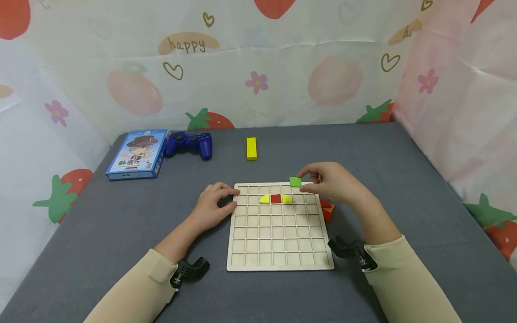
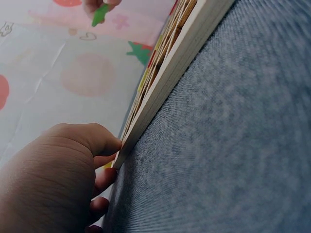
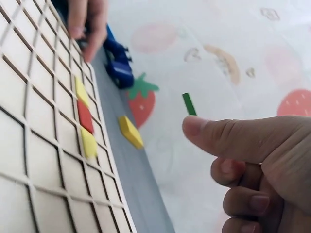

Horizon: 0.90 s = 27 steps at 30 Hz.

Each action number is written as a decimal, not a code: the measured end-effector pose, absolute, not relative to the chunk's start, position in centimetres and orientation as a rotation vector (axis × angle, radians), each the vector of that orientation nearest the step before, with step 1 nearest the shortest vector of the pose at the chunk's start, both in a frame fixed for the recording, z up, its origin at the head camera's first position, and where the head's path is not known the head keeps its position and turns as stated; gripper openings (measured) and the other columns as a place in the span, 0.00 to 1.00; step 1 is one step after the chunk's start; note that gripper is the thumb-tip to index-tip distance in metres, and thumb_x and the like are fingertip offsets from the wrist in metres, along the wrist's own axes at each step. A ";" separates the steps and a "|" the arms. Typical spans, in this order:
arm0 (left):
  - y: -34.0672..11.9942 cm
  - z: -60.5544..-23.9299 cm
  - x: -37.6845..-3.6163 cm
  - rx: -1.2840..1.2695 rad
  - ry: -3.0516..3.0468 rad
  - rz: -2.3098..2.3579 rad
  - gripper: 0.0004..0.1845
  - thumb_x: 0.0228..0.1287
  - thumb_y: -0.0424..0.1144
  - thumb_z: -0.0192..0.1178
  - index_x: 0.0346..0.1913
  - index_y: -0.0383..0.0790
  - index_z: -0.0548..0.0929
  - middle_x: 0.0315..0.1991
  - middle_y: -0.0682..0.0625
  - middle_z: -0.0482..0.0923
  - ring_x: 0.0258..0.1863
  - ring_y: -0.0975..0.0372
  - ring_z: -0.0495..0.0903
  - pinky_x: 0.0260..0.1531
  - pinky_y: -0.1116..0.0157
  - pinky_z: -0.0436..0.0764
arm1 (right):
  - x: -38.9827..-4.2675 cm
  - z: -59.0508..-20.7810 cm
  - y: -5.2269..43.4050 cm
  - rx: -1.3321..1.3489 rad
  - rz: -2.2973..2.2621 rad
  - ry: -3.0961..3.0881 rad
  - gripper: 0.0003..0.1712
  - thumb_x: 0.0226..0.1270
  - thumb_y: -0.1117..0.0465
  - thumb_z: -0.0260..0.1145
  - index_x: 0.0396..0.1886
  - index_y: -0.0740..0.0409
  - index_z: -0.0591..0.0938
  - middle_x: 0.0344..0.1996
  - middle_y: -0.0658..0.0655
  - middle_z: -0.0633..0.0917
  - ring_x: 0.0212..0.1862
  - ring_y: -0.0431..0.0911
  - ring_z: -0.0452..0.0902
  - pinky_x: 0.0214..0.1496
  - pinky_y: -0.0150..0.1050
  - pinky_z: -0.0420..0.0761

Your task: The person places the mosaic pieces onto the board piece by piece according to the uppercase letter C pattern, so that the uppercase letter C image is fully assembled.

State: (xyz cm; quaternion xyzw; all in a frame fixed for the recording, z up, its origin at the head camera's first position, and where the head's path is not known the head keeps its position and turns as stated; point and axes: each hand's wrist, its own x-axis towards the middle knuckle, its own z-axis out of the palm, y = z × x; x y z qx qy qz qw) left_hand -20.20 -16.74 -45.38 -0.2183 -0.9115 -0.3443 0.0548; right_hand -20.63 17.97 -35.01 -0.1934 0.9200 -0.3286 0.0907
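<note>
A pale wooden grid board lies on the grey table. In its second row sit a red square with a yellow curved piece on each side. My right hand pinches a green square piece above the board's far edge; the green piece shows past the thumb in the right wrist view. My left hand holds the board's left edge near the far corner, fingers curled on it.
A yellow bar block lies beyond the board. A blue game controller and a blue game box sit at the far left. A red-orange piece lies by the board's right edge. Printed cloth walls surround the table.
</note>
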 end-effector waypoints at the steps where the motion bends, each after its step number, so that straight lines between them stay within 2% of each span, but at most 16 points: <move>1: -16.7 -45.4 -20.2 -0.661 -2.770 -1.045 0.17 0.68 0.38 0.67 0.58 0.41 0.87 0.53 0.45 0.79 0.50 0.51 0.72 0.53 0.47 0.68 | -20.5 -35.0 17.6 -0.601 -0.979 2.735 0.16 0.67 0.58 0.74 0.54 0.54 0.86 0.29 0.53 0.74 0.28 0.47 0.67 0.33 0.43 0.69; 17: -16.7 -45.5 -20.1 -0.668 -2.739 -1.037 0.17 0.67 0.36 0.68 0.58 0.41 0.87 0.51 0.46 0.79 0.48 0.51 0.73 0.52 0.47 0.69 | -19.1 -36.9 13.2 -0.816 -0.908 2.809 0.16 0.65 0.55 0.76 0.51 0.53 0.89 0.22 0.47 0.69 0.25 0.41 0.60 0.31 0.39 0.61; 24: -16.7 -45.5 -20.1 -0.667 -2.742 -1.035 0.17 0.67 0.36 0.67 0.58 0.41 0.87 0.52 0.46 0.79 0.49 0.51 0.73 0.52 0.47 0.69 | -19.0 -37.9 12.0 -0.798 -0.845 2.800 0.16 0.64 0.54 0.77 0.51 0.51 0.90 0.19 0.47 0.71 0.24 0.41 0.64 0.30 0.38 0.64; 27: -16.7 -45.5 -20.1 -0.665 -2.742 -1.041 0.17 0.67 0.36 0.67 0.58 0.41 0.87 0.52 0.46 0.79 0.49 0.51 0.73 0.52 0.47 0.69 | -19.0 -38.4 11.7 -0.789 -0.808 2.790 0.16 0.64 0.53 0.77 0.51 0.49 0.90 0.23 0.45 0.78 0.28 0.40 0.70 0.33 0.38 0.70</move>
